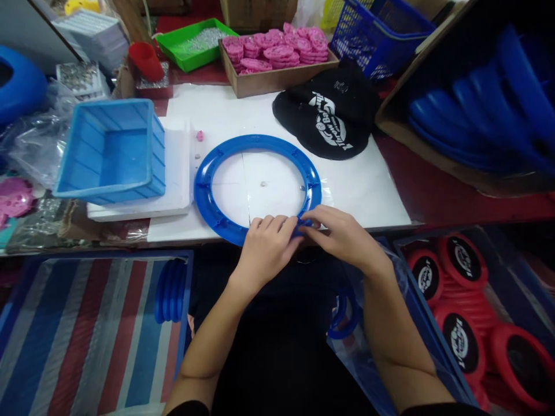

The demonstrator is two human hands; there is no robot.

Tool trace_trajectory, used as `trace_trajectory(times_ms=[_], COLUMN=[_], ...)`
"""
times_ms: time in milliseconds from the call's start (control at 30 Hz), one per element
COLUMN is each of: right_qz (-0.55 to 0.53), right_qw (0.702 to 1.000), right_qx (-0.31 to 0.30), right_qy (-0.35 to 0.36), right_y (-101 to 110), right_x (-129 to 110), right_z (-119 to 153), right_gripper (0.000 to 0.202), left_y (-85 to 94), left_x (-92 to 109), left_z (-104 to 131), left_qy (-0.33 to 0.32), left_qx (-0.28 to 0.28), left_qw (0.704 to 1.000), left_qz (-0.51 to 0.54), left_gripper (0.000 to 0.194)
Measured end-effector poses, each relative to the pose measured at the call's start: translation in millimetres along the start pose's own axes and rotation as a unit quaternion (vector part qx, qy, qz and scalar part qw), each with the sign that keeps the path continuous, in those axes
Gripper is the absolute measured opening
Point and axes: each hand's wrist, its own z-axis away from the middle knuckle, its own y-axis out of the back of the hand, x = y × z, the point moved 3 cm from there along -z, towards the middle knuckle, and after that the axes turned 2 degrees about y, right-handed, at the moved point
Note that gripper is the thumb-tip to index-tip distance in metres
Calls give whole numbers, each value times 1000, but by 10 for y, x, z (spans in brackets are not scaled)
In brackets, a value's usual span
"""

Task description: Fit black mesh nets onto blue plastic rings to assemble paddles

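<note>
A blue plastic ring [203, 190] lies on the white sheet [368, 196] at the table's front edge, its ribbed side up. My left hand [271, 242] is closed over the ring's near rim, fingers bent over it. At the lower right of the rim, my right hand [340, 234] pinches at a small blue part [303, 222], which the fingers partly cover. Inside the ring a tiny grey piece [263, 184] rests on the sheet. Behind the ring, to the right, lies black fabric [329, 110] with white print.
On the left stands a light blue bin [108, 190] on white foam. A box of pink pieces [277, 86], a green tray [186, 60] and a blue basket [373, 43] stand behind. A carton [455, 167] holds blue rings at right; red discs [463, 266] fill a crate below.
</note>
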Motion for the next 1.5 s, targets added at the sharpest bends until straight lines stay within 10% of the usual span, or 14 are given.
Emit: trace_trajectory(times_ms=[233, 500, 633, 833, 1000, 1500], right_qz=[93, 148, 128, 101, 118, 97], right_qw=[993, 942, 941, 934, 932, 927], right_qx=[38, 294, 300, 321, 323, 334], right_qy=[69, 72, 85, 120, 114, 139], right_y=[-84, 851, 1192, 1307, 1287, 1181], right_x=[-17, -341, -440, -375, -285, -341], right_z=[270, -429, -941, -1504, -1762, -1844], right_gripper=[29, 49, 47, 47, 54, 51], left_y=[334, 1750, 2170, 2286, 2265, 2307], left_x=[-9, -95, -324, -774, -1046, -1115], left_z=[28, -1025, -1515, -1948, -2155, -2046], left_qy=[-136, -149, -116, -47, 16, 28], left_qx=[16, 44, -8, 26, 25, 11], left_qw=[976, 987, 988, 965, 946, 925], left_qz=[-168, -30, 104, 258, 322, 379], left_gripper=[32, 32, 79, 35, 35, 34])
